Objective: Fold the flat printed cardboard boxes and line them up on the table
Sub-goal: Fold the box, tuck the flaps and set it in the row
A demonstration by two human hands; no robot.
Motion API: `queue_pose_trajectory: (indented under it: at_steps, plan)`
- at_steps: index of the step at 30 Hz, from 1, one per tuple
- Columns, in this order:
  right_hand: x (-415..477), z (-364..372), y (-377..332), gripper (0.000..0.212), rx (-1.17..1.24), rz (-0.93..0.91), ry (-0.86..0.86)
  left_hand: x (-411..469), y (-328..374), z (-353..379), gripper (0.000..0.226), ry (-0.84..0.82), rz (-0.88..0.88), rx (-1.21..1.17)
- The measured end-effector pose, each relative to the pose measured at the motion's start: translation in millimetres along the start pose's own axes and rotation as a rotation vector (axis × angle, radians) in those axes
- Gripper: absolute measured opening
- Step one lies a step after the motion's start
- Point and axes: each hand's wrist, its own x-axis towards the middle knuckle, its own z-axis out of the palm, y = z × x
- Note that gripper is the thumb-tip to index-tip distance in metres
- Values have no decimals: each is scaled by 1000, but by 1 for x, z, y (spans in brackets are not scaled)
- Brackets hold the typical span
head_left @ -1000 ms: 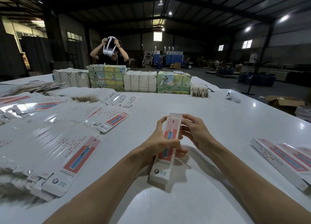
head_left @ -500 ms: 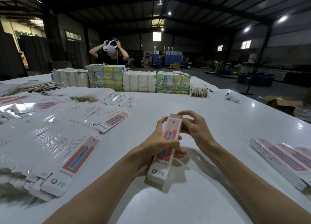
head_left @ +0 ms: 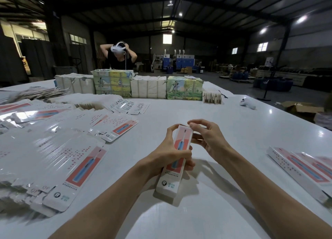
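while the white table (head_left: 233,131) runs wide under everything, its left side lies under a loose spread of flat blanks (head_left: 53,149), red-and-blue printed, overlapping, none folded yet. far edge: wrapped bundles (head_left: 149,88) set in a line. right edge: a short row of folded boxes (head_left: 301,168), lying side by side, long sides touching. centre, close to the body: one box (head_left: 177,158) already squared up into a tube, tilted away from the viewer, near end low over the table; whether it touches, cannot tell. left hand (head_left: 167,158) grips the box round its middle, thumb across the printed face, forefinger up along the left edge. right hand (head_left: 208,140) sits at the far end, fingers curled, forefinger tip on the end flap (head_left: 185,125), thumb against the side just below. judged step: closing the far end, body of the box done. next move likely calls for the flap's tongue to be pushed down and tucked inside the wall while the left hand keeps the tube square, since squeezing could buckle it. after that, the box goes right, laid against the row and parallel to it.
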Motion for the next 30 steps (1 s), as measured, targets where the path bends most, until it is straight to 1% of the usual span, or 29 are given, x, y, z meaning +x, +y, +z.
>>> queue_pose_trajectory:
  at_steps: [5, 9, 11, 15, 20, 26, 30]
  plan:
    - [-2, -3, -8, 18, -5, 17, -26, -1, -1, 0, 97, -27, 28, -7]
    - [-2, -4, -10, 20, -9, 21, -13, 0, -3, -2, 106, -41, 54, -30]
    - [-2, -4, -9, 20, -15, 28, -11, -1, -2, -2, 106, -49, 74, -24]
    - [-3, -5, -9, 19, -29, 42, -3, -2, -1, -2, 100, -85, 85, -38]
    - [-4, -6, -10, 20, -44, 37, -24, -4, 0, 1, 93, -66, 74, -5]
    - [-6, -8, -14, 23, -29, 33, -68, -5, 0, 2, 108, -66, 77, -49]
    - [-6, -8, -13, 21, -1, 60, -61, -6, 2, 3, 104, -53, 59, -69]
